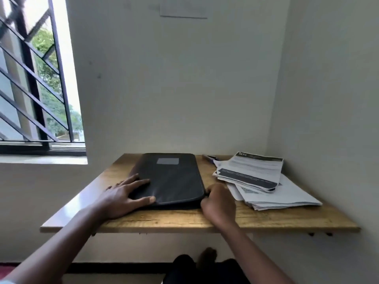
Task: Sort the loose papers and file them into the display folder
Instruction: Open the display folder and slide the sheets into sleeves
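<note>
Wooden table [184, 220] is carrying the display folder [174, 177]; we are pressing our spread left hand [123, 196] on its soft-looking, probably slippery cover, our right hand [218, 201] pinching its near right corner.

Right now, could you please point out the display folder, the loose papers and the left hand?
display folder [174, 177]: head view, middle of the black cover.
loose papers [254, 167]: head view, top printed sheet of the pile.
left hand [123, 196]: head view, back of the hand.
</note>
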`<action>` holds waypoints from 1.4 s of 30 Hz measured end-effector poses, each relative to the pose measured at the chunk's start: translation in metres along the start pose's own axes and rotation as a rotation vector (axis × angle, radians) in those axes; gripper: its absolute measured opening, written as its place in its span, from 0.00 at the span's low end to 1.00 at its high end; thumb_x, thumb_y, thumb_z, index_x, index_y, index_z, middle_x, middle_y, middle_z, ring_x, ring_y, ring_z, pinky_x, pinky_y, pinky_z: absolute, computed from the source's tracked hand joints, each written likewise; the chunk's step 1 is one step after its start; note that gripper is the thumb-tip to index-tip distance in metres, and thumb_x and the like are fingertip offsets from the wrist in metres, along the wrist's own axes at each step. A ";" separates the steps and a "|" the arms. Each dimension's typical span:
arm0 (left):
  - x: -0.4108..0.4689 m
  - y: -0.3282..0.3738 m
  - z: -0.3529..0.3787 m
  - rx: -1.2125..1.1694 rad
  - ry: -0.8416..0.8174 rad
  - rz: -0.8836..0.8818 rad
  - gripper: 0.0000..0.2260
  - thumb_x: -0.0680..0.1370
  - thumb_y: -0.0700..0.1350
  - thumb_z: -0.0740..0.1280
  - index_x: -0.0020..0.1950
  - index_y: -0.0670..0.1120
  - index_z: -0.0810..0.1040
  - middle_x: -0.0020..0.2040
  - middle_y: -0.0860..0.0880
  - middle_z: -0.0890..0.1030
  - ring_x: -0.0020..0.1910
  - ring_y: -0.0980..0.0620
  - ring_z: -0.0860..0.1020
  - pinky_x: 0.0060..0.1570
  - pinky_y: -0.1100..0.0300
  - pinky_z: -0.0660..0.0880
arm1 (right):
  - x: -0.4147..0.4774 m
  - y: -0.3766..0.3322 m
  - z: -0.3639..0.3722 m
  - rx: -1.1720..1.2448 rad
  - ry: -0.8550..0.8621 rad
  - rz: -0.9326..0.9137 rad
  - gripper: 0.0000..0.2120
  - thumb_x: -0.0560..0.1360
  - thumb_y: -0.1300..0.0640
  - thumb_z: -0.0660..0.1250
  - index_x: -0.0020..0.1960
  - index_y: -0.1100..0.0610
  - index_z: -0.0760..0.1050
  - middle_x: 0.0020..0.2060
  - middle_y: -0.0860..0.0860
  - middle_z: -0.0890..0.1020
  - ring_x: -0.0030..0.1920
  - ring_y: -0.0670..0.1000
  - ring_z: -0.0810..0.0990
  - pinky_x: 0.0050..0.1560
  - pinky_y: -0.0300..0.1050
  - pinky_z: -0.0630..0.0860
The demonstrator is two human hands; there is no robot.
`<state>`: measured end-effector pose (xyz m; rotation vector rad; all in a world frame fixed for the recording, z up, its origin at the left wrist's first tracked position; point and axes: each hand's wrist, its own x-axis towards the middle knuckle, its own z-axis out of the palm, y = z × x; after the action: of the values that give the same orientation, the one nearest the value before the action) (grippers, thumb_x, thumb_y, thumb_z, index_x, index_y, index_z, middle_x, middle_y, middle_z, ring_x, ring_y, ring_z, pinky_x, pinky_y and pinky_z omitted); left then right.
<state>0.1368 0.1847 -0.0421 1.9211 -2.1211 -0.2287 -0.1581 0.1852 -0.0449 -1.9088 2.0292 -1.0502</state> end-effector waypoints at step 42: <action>0.016 0.056 0.002 -0.374 0.129 -0.181 0.33 0.84 0.67 0.39 0.78 0.56 0.70 0.84 0.47 0.59 0.82 0.48 0.55 0.80 0.45 0.48 | -0.069 -0.124 0.061 0.048 0.026 -0.136 0.05 0.78 0.57 0.69 0.53 0.54 0.81 0.51 0.52 0.86 0.53 0.54 0.84 0.57 0.50 0.76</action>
<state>0.0812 0.1750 -0.0263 1.8456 -1.6820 -0.4858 -0.0115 0.2344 -0.0412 -2.0427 1.8918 -1.1501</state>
